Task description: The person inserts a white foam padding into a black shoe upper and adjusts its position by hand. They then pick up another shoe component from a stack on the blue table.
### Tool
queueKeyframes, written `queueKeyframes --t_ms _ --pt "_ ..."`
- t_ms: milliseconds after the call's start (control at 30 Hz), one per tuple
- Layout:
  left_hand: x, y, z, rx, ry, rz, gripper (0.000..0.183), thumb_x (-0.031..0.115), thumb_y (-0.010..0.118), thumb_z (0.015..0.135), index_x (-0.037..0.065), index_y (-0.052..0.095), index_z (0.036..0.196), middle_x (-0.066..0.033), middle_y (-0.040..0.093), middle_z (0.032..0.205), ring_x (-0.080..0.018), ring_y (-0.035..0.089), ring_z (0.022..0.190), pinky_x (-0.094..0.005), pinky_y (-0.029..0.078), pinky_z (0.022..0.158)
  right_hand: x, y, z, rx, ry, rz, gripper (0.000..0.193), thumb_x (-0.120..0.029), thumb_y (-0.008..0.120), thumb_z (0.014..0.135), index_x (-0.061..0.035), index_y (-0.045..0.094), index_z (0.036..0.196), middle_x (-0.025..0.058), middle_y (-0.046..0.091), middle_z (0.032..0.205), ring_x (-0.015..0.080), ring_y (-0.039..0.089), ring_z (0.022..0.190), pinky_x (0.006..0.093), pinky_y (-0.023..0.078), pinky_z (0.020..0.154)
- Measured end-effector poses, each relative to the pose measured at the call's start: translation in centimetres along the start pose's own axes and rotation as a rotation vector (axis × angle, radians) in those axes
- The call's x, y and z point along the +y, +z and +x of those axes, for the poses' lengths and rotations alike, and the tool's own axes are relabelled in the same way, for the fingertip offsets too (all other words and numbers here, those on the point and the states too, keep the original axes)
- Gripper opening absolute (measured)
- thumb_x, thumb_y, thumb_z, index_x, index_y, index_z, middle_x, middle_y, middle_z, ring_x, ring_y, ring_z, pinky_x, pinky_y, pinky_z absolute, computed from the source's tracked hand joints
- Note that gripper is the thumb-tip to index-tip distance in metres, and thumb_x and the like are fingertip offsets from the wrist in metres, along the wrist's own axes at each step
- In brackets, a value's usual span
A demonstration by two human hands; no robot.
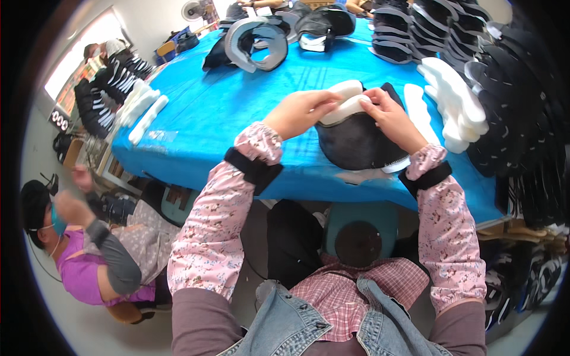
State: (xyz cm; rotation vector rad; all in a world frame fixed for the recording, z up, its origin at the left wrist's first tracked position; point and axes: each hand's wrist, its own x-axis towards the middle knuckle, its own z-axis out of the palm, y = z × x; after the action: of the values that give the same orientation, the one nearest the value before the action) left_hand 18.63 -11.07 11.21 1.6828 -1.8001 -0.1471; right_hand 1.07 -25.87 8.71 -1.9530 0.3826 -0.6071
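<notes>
Near the front edge of the blue-covered table [231, 110], a rounded black padded piece [359, 145] with a zigzag-stitched rim lies in front of me. A curved white foam strip [344, 111] runs along its upper edge. My left hand [306, 111] pinches the strip's left part between thumb and fingers. Closed on the same strip further right is my right hand [393, 117], its thumb pressing on top. The two hands are close together, and the fingers hide part of the strip.
White foam strips [454, 110] lie on the right, with more foam strips [139, 110] at the left edge. Stacked black-and-grey padded pieces [412, 29] stand at the back right. A ring-shaped padded piece [256, 44] lies far back. A masked person [101, 255] sits at left.
</notes>
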Motion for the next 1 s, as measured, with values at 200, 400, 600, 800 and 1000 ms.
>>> queueKeyframes --t_ms 200,400,600,800,1000 --pt "-0.8 0.2 0.0 -0.097 0.004 0.072 0.029 0.024 0.064 0.085 0.010 0.066 0.111 -0.0108 0.067 0.095 -0.0241 0.065 0.085 -0.0330 0.050 0.076 1.8 -0.1 0.6 0.085 0.082 -0.216 0.035 -0.035 0.054 0.093 -0.0041 0.058 0.109 0.0147 0.060 0.093 0.0233 0.056 0.088 0.0346 0.043 0.083" --pt "0.9 1.3 1.0 -0.060 -0.165 0.323 0.021 0.026 0.070 0.076 0.012 0.071 0.092 -0.0083 0.068 0.086 -0.0248 0.065 0.081 -0.0343 0.050 0.072 1.0 -0.5 1.6 0.031 0.105 -0.217 0.033 -0.035 0.055 0.093 -0.0054 0.057 0.108 0.0061 0.058 0.085 0.0120 0.053 0.076 0.0265 0.043 0.066" --pt "1.7 1.6 0.9 -0.031 -0.211 0.498 0.014 0.024 0.070 0.073 0.012 0.070 0.082 -0.0075 0.068 0.081 -0.0265 0.065 0.078 -0.0356 0.050 0.071 0.8 -1.6 0.3 -0.136 0.188 0.140 0.030 -0.004 0.059 0.084 -0.0031 0.059 0.115 0.0037 0.065 0.093 0.0091 0.059 0.080 0.0216 0.046 0.067" --pt "0.2 -0.2 0.5 -0.223 -0.217 0.068 0.018 0.026 0.072 0.073 0.013 0.073 0.086 -0.0090 0.068 0.081 -0.0228 0.066 0.077 -0.0313 0.051 0.075 1.2 -1.5 0.4 -0.123 0.153 0.073 0.023 -0.003 0.058 0.084 0.0006 0.063 0.106 0.0050 0.065 0.094 0.0093 0.059 0.077 0.0215 0.046 0.065" --pt "0.9 0.5 0.4 -0.189 -0.209 0.272 0.014 0.018 0.071 0.076 0.008 0.071 0.086 -0.0075 0.068 0.081 -0.0209 0.065 0.074 -0.0305 0.050 0.071 0.7 -1.0 0.0 -0.069 0.105 0.098 0.016 -0.006 0.064 0.081 0.0005 0.063 0.096 0.0041 0.065 0.089 0.0091 0.058 0.073 0.0225 0.046 0.062"
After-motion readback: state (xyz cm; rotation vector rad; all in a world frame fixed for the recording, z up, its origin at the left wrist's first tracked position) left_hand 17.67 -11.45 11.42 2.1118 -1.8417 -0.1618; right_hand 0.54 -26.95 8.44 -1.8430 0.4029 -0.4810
